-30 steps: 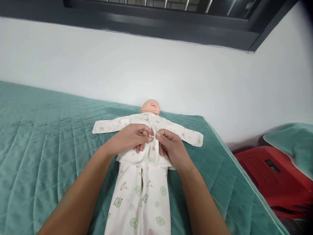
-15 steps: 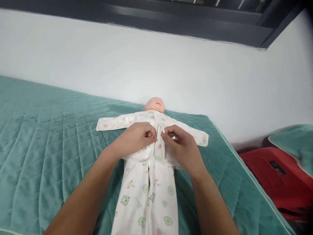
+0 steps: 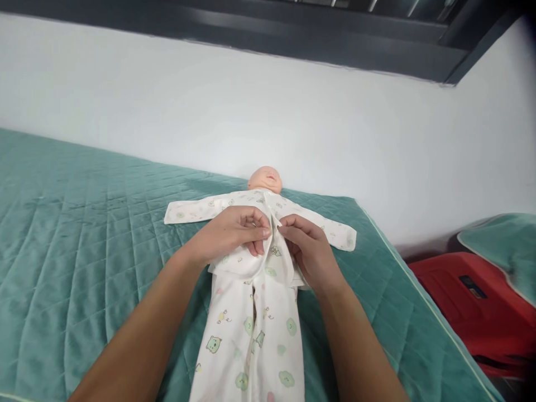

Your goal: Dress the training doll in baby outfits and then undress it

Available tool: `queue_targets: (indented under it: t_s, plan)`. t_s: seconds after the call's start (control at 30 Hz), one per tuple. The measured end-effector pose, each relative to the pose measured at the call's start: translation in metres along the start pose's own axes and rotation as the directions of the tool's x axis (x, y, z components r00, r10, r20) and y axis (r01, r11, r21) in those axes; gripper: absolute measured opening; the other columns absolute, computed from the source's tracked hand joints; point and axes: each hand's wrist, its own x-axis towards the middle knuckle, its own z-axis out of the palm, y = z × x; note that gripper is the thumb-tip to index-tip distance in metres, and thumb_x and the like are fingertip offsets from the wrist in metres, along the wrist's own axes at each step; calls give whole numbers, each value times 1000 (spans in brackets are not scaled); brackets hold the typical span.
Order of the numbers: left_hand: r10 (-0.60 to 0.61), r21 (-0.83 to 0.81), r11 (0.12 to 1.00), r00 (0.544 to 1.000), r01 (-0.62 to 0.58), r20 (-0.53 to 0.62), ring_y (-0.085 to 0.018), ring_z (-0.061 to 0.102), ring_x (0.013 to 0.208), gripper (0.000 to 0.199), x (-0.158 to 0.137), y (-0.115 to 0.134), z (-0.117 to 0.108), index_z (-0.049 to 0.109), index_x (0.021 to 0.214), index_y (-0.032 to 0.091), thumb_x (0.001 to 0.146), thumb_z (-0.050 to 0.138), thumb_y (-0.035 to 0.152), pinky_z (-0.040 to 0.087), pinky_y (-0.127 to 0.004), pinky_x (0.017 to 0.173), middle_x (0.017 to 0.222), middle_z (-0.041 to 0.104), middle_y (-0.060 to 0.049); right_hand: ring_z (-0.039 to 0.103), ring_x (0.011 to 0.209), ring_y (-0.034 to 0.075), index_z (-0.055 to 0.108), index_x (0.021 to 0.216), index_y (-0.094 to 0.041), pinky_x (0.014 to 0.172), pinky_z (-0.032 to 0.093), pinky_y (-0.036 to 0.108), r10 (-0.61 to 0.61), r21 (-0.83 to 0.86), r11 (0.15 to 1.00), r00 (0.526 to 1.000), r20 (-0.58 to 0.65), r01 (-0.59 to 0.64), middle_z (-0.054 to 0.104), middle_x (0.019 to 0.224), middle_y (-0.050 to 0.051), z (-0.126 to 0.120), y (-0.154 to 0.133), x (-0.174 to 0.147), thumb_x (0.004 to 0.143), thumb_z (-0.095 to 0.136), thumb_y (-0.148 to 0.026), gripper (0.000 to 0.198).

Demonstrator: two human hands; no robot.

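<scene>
A baby doll (image 3: 265, 180) lies on its back, its head toward the wall. It wears a white printed baby shirt (image 3: 243, 267) with both sleeves stretched out sideways, and matching printed pants (image 3: 274, 340). At the middle of the chest my left hand (image 3: 240, 230) pinches one front edge of the shirt between thumb and fingers. Just across from it, my right hand (image 3: 307, 243) pinches the other front edge, lifting that flap a little. The fingertips are close together but apart. Any fastener between them is too small to make out.
Under the doll spreads a green quilted cover (image 3: 104, 240) with a pale piped edge on the right. A white wall (image 3: 251, 111) rises behind it, below a dark window frame (image 3: 209, 28). Beyond the right edge stands a red plastic object (image 3: 456, 290), with green cloth (image 3: 502, 240) beside it.
My left hand has turned slightly, with its thumb now higher on the shirt edge. The right-hand flap is lifted and its lower corner has swung to the right. The doll stays in place.
</scene>
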Motion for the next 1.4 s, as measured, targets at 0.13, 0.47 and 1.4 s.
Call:
queue_targets:
  t_s: [0.13, 0.47, 1.4]
  plan:
    - [-34, -38, 999, 999, 34, -2, -11, 61, 61, 22, 1, -2, 1, 63, 83, 15, 83, 70, 35, 51, -21, 62, 65, 66, -2, 36, 46, 7, 64, 77, -18, 44, 27, 21, 0, 6, 1000, 998, 69, 0, 46, 54, -5, -1, 1, 1, 82, 68, -34, 17]
    - [-48, -117, 992, 999, 45, -20, -10, 62, 59, 15, 4, -10, -4, 67, 84, 13, 81, 72, 27, 52, -21, 60, 65, 67, -2, 46, 48, 9, 64, 75, -18, 47, 33, 21, -21, -57, 998, 991, 131, 29, 57, 54, -2, -2, 3, 3, 88, 63, -36, 22]
    - [-165, 158, 972, 985, 172, -54, -12, 66, 61, 16, 2, -1, -3, 66, 87, 17, 71, 63, 16, 52, -21, 59, 70, 67, 1, 69, 61, 16, 53, 80, -19, 50, 46, 21, 30, -5, 1000, 996, 87, -30, 73, 76, 5, 2, 4, 0, 90, 59, -42, 25]
